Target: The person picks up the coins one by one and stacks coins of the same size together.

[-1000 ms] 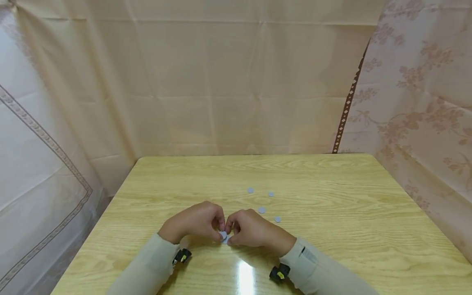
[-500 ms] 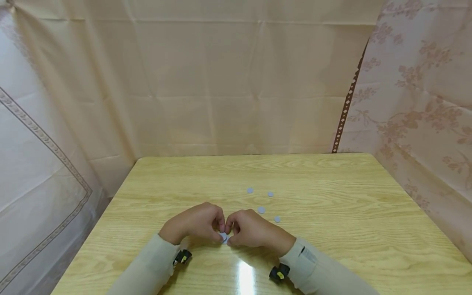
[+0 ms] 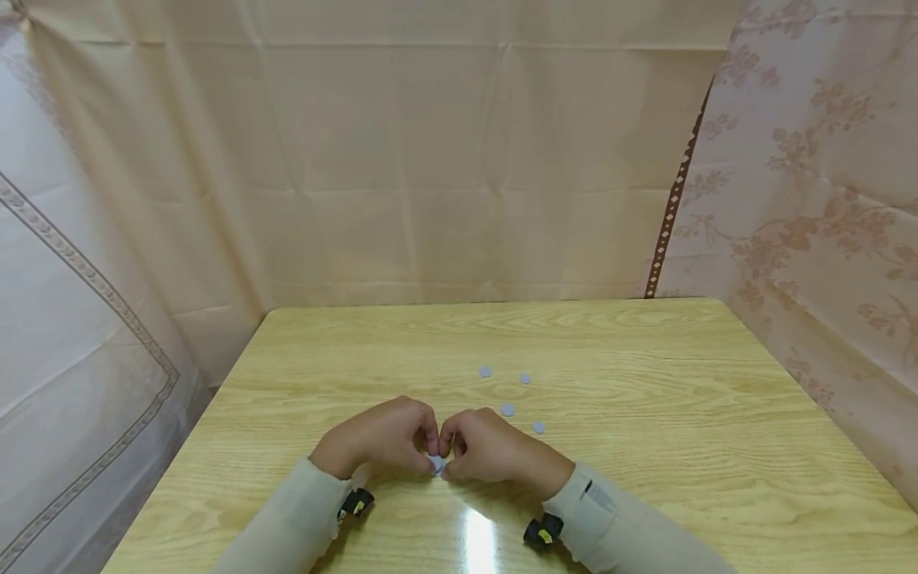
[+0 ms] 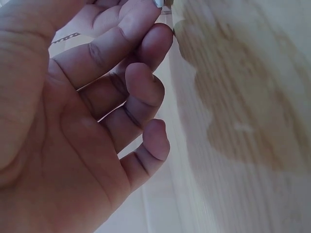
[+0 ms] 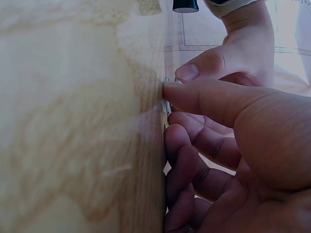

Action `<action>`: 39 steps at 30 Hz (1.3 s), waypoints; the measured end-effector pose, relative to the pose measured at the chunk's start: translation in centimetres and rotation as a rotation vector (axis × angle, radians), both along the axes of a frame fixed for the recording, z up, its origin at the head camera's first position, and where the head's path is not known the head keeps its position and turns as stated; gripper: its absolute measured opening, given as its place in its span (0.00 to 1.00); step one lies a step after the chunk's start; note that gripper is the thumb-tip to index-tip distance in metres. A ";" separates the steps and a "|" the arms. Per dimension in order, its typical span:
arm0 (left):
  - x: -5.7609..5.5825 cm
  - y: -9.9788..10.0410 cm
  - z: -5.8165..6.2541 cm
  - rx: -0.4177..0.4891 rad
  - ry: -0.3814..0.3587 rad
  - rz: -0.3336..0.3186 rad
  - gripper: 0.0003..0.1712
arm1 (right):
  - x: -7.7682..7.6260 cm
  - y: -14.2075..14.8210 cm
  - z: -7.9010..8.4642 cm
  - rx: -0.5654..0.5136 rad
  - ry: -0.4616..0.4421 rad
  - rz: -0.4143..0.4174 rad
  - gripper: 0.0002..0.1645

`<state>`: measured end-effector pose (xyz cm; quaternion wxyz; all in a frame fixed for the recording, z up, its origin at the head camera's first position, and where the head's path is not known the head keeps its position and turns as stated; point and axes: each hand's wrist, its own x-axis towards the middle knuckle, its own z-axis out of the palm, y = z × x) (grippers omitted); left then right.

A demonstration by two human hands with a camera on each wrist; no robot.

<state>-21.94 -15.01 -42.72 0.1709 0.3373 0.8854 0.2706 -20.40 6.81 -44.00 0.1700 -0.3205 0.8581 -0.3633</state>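
Two small silver-grey discs, apparently coins, overlap between my fingertips at the table's front middle. My left hand (image 3: 390, 434) pinches the upper coin (image 3: 436, 461) between thumb and index finger, close over the lower one. My right hand (image 3: 495, 446) has its thumb and index finger at the lower coin's sides, gripping it low at the tabletop. The two index fingertips nearly meet. In the left wrist view, only an edge of a coin (image 4: 159, 3) shows at the top, and the other fingers are loosely curled. Seen from the right wrist, the thumb (image 5: 182, 97) partly hides the coins.
Several similar coins lie apart on the wooden table (image 3: 645, 383): one coin (image 3: 485, 371) far back, another coin (image 3: 526, 379) to its right, and two nearer, a coin (image 3: 508, 410) and a coin (image 3: 539, 427). Curtains (image 3: 459, 159) hang behind the table.
The coin in the left hand has shifted slightly right and down, covering more of the lower coin. The right hand has stayed nearly still, and the loose coins have not moved.
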 end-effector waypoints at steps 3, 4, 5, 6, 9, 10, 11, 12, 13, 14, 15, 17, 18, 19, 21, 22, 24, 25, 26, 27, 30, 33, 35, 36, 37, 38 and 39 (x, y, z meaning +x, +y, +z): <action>0.1 0.1 0.0 0.003 0.003 -0.006 0.09 | 0.0 0.0 0.0 -0.002 0.002 0.003 0.09; 0.1 0.1 0.0 0.003 0.006 -0.007 0.09 | 0.0 0.0 0.1 -0.004 0.002 0.004 0.09; 0.1 0.1 0.0 0.002 0.009 -0.005 0.09 | 0.0 0.0 0.1 -0.004 0.001 0.003 0.09; 0.1 0.1 0.0 0.004 0.009 -0.004 0.09 | 0.0 0.0 0.1 -0.004 0.000 0.003 0.09; 0.0 0.2 -0.2 0.010 0.004 -0.003 0.10 | 0.0 0.0 0.0 -0.001 -0.003 0.002 0.09; 0.0 0.2 -0.2 0.011 0.004 -0.004 0.10 | 0.0 0.0 0.0 0.001 -0.002 0.000 0.09; 0.0 0.2 -0.3 0.014 0.003 -0.006 0.10 | 0.0 0.0 0.0 0.002 -0.001 -0.001 0.09; 0.0 0.2 -0.4 0.015 0.000 -0.008 0.10 | 0.1 0.0 -0.1 0.005 -0.002 -0.003 0.09; 0.0 0.3 -0.4 0.016 -0.001 -0.010 0.10 | 0.1 0.0 -0.1 0.007 -0.003 -0.006 0.09; -0.1 0.3 -0.5 0.016 -0.001 -0.012 0.10 | 0.1 0.0 -0.1 0.009 -0.003 -0.007 0.09; -0.1 0.3 -0.5 0.016 -0.002 -0.011 0.10 | 0.1 0.0 -0.1 0.011 -0.005 -0.010 0.09; -0.1 0.3 -0.4 0.016 -0.007 -0.009 0.10 | 0.0 0.0 -0.1 0.013 -0.009 -0.014 0.09; -0.1 0.3 -0.4 0.015 -0.009 -0.007 0.10 | 0.0 0.0 -0.2 0.016 -0.012 -0.016 0.09; -0.1 0.3 -0.4 0.014 -0.010 -0.006 0.10 | 0.0 0.0 -0.2 0.017 -0.013 -0.017 0.09; 0.0 0.3 -0.3 0.013 -0.012 -0.003 0.10 | 0.0 0.0 -0.2 0.019 -0.012 -0.018 0.09; 0.0 0.3 -0.3 0.011 -0.011 -0.002 0.11 | 0.0 0.0 -0.2 0.020 -0.011 -0.018 0.09; 0.0 0.2 -0.2 0.008 -0.010 0.002 0.11 | 0.0 0.0 -0.2 0.020 -0.007 -0.015 0.09; 0.0 0.2 -0.3 0.005 -0.003 0.003 0.11 | 0.0 0.0 -0.2 0.020 -0.006 -0.013 0.09; 0.0 0.2 -0.3 0.000 0.004 0.005 0.12 | 0.0 0.0 -0.1 0.020 -0.003 -0.011 0.09; 0.0 0.2 -0.3 -0.006 0.013 0.007 0.12 | 0.0 -0.1 -0.1 0.020 -0.002 -0.010 0.09; 0.2 0.4 -0.2 -0.021 0.049 0.006 0.13 | 0.0 -0.1 -0.1 0.022 -0.004 -0.012 0.10; 0.3 0.7 -0.1 -0.027 0.072 0.006 0.14 | 0.0 0.0 -0.1 0.025 -0.005 -0.019 0.10; 0.5 0.9 0.0 -0.027 0.077 0.007 0.14 | 0.0 0.1 -0.1 0.027 -0.003 -0.022 0.10; 0.5 1.0 0.0 -0.028 0.077 0.008 0.14 | -0.1 0.1 -0.1 0.028 -0.003 -0.021 0.10; 0.6 1.1 0.1 -0.029 0.076 0.010 0.14 | -0.1 0.1 -0.1 0.028 -0.001 -0.018 0.10; 0.6 1.1 0.1 -0.029 0.075 0.011 0.14 | -0.1 0.2 -0.1 0.027 0.000 -0.012 0.10; 0.6 1.2 0.2 -0.029 0.074 0.011 0.14 | -0.2 0.2 -0.1 0.026 -0.001 -0.006 0.10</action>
